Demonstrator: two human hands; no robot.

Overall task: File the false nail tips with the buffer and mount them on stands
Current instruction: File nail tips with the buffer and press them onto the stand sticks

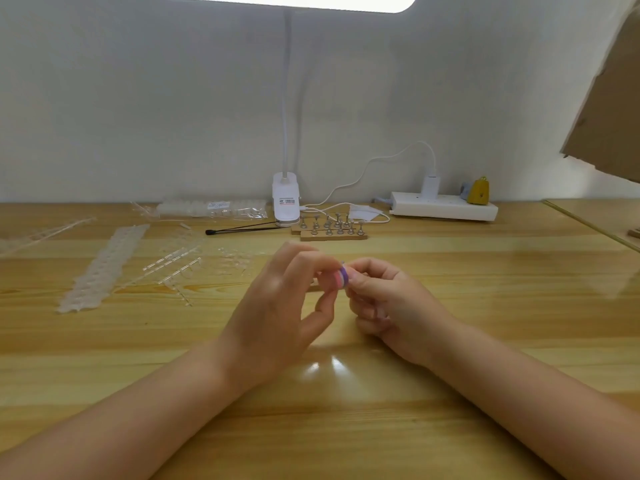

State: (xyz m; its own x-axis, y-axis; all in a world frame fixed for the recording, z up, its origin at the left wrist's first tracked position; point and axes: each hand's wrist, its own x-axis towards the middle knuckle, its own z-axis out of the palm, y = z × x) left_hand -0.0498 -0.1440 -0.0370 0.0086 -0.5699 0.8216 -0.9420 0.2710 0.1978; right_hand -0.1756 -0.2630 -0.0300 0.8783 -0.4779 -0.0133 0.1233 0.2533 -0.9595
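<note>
we see the left hand [277, 303] with its grip pinched on the buffer [341, 277], purple-pink striped block, fingers and thumb curled on it. right hand [381, 299] meets the buffer from the right, fingers curled tight; whatever it pinches is too small to make out. both hover just above the tabletop [485, 306]. behind the buffer: stands [332, 227] on wood strips, near the lamp clamp [285, 199]. left of the buffer: clear nail tip strips [100, 268]. power strip [443, 206] far right of the stands.
</note>
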